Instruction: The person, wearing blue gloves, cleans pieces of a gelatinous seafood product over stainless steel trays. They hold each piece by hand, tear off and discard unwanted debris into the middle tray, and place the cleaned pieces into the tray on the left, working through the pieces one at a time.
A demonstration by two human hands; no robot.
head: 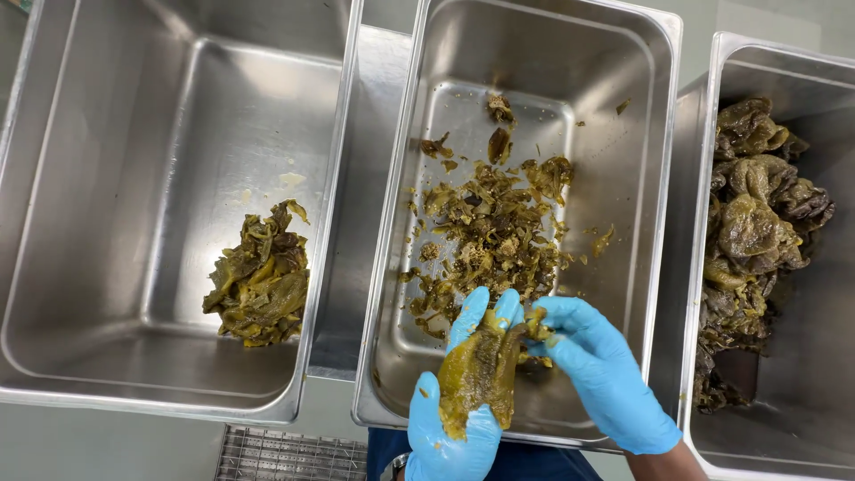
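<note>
Three steel pans are shown side by side. The middle pan (646,134) serves as landmark and holds a scatter of scraps (490,223). Left of it, a pan (107,178) holds a small heap of cleaned flesh (260,281); right of it, a pan (775,428) holds whole roasted peppers (757,232). Over the middle pan's near rim, a pepper (481,370) is held flat in the gloved left hand (450,428), while its top is pinched by the right hand (597,370). The step appears to be stripping; a careful pull, without tearing, seems called for.
</note>
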